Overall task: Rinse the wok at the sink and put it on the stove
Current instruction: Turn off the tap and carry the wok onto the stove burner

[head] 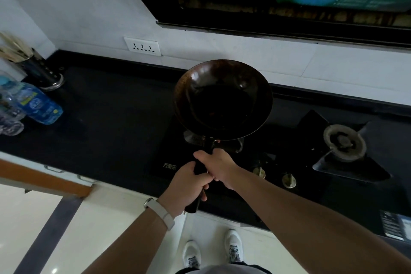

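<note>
here, nearest the viewer, the left hand (189, 181) and right hand (219, 168) are both curled tight round the long dark handle (198, 193), probably to steady a heavy pan. beyond them the round dark metal wok (223, 100) sits over the left burner of the black glass gas stove (347, 162); whether it rests there is unclear. its long axis runs away from the body, bowl upward, facing the white tiled wall (289, 62)

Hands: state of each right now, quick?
Left hand: closed around the wok handle, lower on it.
Right hand: closed on the same handle, nearer the bowl.
</note>
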`<action>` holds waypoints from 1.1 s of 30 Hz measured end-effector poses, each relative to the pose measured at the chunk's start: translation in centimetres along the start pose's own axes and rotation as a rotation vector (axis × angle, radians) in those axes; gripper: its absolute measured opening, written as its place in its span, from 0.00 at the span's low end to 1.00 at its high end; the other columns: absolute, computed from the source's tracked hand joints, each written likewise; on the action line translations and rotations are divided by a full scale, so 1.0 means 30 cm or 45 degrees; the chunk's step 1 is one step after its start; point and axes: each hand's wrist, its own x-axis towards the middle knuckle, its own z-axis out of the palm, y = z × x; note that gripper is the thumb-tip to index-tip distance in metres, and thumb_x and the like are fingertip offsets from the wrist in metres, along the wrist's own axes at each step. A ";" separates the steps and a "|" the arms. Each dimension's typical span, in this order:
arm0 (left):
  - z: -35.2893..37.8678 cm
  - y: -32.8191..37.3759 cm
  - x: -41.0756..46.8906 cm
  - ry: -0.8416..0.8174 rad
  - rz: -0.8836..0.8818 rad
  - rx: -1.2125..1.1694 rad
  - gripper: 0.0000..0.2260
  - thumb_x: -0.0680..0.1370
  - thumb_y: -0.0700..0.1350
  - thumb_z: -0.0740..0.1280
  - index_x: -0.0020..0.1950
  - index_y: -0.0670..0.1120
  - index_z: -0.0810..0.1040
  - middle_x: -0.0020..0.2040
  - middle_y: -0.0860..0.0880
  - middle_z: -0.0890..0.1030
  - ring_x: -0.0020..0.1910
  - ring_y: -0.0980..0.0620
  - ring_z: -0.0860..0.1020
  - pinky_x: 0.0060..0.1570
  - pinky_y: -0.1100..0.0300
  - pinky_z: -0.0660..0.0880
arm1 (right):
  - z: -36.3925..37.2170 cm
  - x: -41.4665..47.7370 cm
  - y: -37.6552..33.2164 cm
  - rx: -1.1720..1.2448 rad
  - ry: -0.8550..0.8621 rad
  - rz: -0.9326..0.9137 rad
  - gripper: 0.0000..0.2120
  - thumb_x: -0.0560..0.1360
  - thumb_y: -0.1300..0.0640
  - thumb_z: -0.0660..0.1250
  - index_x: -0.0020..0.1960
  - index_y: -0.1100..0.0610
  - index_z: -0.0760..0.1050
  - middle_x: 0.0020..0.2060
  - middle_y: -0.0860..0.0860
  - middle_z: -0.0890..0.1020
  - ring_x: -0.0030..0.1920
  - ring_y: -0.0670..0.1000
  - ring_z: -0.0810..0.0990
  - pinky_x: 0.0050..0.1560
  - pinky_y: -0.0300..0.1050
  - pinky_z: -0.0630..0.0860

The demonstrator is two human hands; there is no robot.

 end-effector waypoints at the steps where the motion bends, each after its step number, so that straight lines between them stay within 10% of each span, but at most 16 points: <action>1: -0.005 0.003 0.003 0.002 -0.002 0.006 0.02 0.77 0.40 0.67 0.46 0.42 0.79 0.32 0.47 0.77 0.25 0.50 0.76 0.27 0.63 0.73 | 0.001 0.003 -0.005 0.008 -0.009 0.007 0.16 0.74 0.45 0.68 0.38 0.57 0.74 0.25 0.49 0.75 0.21 0.46 0.70 0.25 0.41 0.66; 33: -0.127 -0.019 -0.017 -0.045 0.035 0.121 0.06 0.76 0.45 0.69 0.51 0.45 0.78 0.35 0.49 0.79 0.29 0.52 0.79 0.33 0.62 0.76 | 0.068 -0.015 -0.026 -0.117 -0.011 -0.025 0.23 0.76 0.35 0.61 0.40 0.56 0.75 0.26 0.49 0.74 0.25 0.48 0.71 0.30 0.44 0.69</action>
